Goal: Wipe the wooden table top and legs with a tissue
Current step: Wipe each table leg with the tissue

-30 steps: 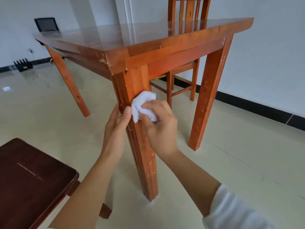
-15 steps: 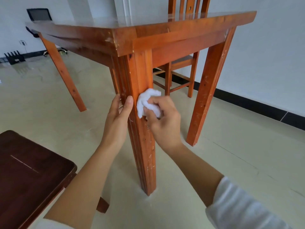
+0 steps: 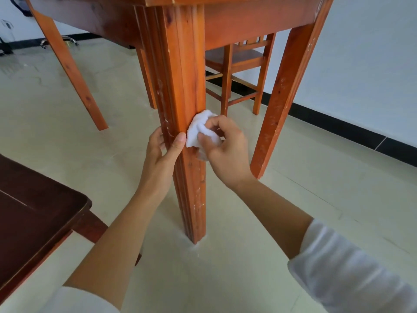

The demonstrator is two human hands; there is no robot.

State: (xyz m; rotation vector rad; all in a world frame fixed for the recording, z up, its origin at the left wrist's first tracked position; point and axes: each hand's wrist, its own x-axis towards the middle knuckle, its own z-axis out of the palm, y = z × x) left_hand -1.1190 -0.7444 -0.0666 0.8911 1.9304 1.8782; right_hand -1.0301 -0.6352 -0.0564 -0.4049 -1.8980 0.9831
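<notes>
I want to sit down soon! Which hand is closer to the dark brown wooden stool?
Left. The left hand grips the near orange wooden table leg on the side toward the dark brown wooden stool; the right hand presses the crumpled white tissue on the leg's far side.

white long sleeves (image 3: pixel 352 274) pushed up, forearms and both hands bare.

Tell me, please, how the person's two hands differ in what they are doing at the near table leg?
The right hand pinches a crumpled white tissue against the near table leg; the left hand holds nothing. The left hand wraps the leg's left side, thumb on its front; the right works from the right. Both touch the same leg at similar height.
</notes>
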